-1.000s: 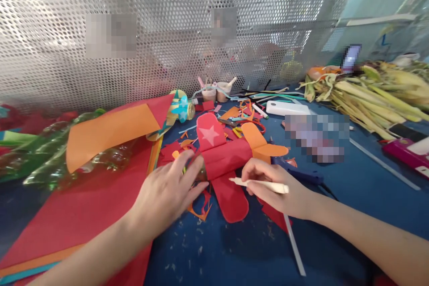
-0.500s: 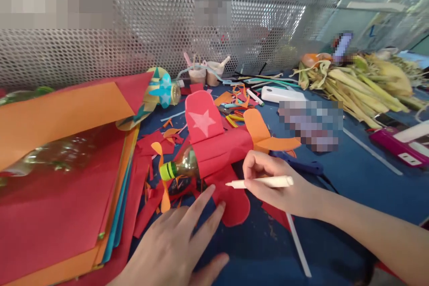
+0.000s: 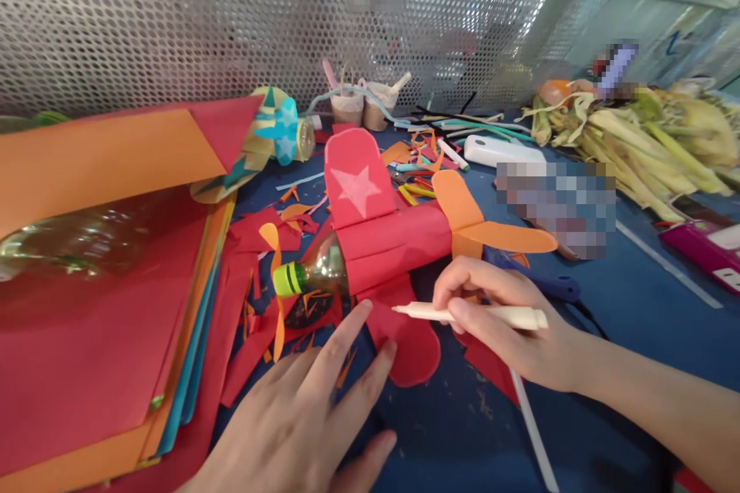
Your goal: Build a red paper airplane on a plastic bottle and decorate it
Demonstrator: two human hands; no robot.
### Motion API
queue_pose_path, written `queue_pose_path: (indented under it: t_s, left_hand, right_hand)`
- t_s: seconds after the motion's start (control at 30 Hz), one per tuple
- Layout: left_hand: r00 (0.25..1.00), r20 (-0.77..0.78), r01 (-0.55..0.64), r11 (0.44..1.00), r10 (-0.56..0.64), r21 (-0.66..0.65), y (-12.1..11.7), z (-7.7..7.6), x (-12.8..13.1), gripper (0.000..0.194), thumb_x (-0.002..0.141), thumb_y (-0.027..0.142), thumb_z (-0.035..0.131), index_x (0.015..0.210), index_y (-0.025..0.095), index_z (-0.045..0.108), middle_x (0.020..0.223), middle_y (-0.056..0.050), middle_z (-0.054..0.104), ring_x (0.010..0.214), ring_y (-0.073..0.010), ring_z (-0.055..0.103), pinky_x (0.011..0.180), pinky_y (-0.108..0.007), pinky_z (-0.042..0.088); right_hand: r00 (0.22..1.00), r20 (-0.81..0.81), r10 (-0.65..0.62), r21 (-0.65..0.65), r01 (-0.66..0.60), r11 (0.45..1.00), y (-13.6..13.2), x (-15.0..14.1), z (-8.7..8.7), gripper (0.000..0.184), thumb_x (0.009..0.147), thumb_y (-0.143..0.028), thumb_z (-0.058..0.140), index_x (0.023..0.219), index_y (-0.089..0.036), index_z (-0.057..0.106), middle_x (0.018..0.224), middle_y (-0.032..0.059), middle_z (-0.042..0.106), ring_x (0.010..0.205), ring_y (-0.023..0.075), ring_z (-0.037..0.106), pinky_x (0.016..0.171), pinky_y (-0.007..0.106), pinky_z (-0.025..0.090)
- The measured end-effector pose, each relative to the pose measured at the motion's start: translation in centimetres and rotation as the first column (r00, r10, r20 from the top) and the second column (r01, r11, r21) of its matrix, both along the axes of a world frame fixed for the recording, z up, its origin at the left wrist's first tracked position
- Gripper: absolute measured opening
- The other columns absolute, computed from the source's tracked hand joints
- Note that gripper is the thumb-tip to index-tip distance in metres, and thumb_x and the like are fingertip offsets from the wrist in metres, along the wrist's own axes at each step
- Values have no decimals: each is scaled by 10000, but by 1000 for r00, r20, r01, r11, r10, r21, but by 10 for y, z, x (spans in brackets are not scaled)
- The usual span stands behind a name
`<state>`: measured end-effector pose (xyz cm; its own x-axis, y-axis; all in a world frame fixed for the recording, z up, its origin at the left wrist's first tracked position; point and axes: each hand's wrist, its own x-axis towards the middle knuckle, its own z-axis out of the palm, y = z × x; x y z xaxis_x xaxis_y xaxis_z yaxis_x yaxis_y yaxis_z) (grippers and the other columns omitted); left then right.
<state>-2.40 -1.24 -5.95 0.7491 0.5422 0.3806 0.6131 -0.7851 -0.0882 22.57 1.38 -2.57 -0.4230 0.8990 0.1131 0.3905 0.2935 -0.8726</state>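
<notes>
A toy plane made from a plastic bottle wrapped in red paper lies on the blue table. It has a green cap, an orange propeller and orange tail pieces. Its far red wing bears a pale star; the near red wing shows no star. My left hand is open, fingers spread, with its index and middle fingertips on the near wing's edge. Pinched in my right hand is a cream-white marker, its tip over that wing.
Stacked coloured paper sheets with a clear bottle on top fill the left side. Paper scraps surround the plane. A blue glue gun lies beyond my right hand. Corn husks lie at the back right, below a perforated metal screen.
The view has shifted slightly. My right hand has turned a little, so the marker lies more sideways with its tip still over the near wing. My left hand stays on the wing.
</notes>
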Motion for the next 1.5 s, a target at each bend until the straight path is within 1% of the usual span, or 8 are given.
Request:
queue_pose_path:
  t_s: [0.13, 0.37, 0.5, 0.73, 0.93, 1.07, 1.23, 1.5]
  left_hand:
    - [1000, 2, -26, 1000, 26, 15, -3, 1, -1, 434, 921, 352, 398, 1309, 193, 510, 1405, -235, 431, 941, -266, 678, 706, -362, 572]
    - [999, 1, -45, 999, 45, -2, -3, -1, 0, 429, 920, 348, 412, 1303, 182, 511, 1448, -253, 365, 876, -256, 686, 680, -372, 570]
    - [1000, 5, 15, 999, -15, -30, -3, 0, 0, 399, 918, 350, 397, 1238, 187, 571, 1433, -217, 416, 880, -249, 688, 681, -365, 579]
    - [999, 29, -37, 999, 37, 14, -1, -1, -2, 396, 922, 345, 400, 1261, 206, 550, 1390, -193, 475, 942, -245, 678, 735, -344, 577]
    - [1000, 6, -24, 998, 23, 56, -4, -1, -1, 437, 910, 425, 419, 1255, 202, 567, 1278, -203, 574, 952, -270, 682, 715, -360, 587]
    - [999, -36, -25, 998, 27, 54, -6, 2, -1, 453, 912, 473, 399, 1213, 211, 611, 1246, -167, 623, 923, -257, 692, 705, -346, 591]
    - [998, -49, -31, 998, 34, 58, -5, 3, -2, 472, 907, 501, 387, 1206, 225, 625, 1211, -128, 659, 889, -249, 700, 682, -332, 594]
    - [999, -37, -27, 998, 29, 58, -2, 2, 2, 454, 926, 455, 344, 1155, 215, 654, 1200, -176, 651, 846, -260, 708, 643, -356, 595]
  right_hand:
    - [999, -34, 17, -7, -18, 1000, 2, -1, -1, 135, 942, -279, 460, 853, -195, 517, 632, -35, 499, 483, 83, 419, 431, 216, 329]
    - [998, -58, 16, 15, -15, 1000, 2, 0, -2, 146, 947, -299, 461, 868, -194, 524, 684, -16, 525, 539, 95, 470, 464, 213, 371]
    - [998, -67, 5, 44, -2, 999, 1, 1, -4, 190, 953, -343, 457, 857, -196, 529, 678, -8, 522, 554, 109, 488, 463, 222, 376]
    - [998, -68, 16, 66, -11, 998, 1, 1, -3, 161, 941, -305, 462, 843, -194, 527, 660, -13, 531, 517, 99, 471, 448, 215, 375]
    - [999, -44, -4, 51, 6, 999, 1, -1, -4, 56, 910, -234, 520, 874, -192, 526, 693, -20, 572, 534, 83, 505, 481, 194, 396]
    - [1000, -25, 19, 0, -18, 1000, 2, -3, -3, 66, 895, -234, 556, 861, -193, 516, 653, -42, 546, 484, 67, 477, 441, 181, 370]
    - [999, 11, 38, 16, -38, 999, 1, -5, -3, 60, 894, -232, 559, 861, -196, 525, 618, -52, 538, 460, 65, 457, 418, 184, 349]
    - [999, 48, -9, 34, 7, 999, 1, -8, -5, 101, 899, -280, 573, 848, -200, 540, 680, -41, 583, 512, 64, 497, 460, 172, 377]
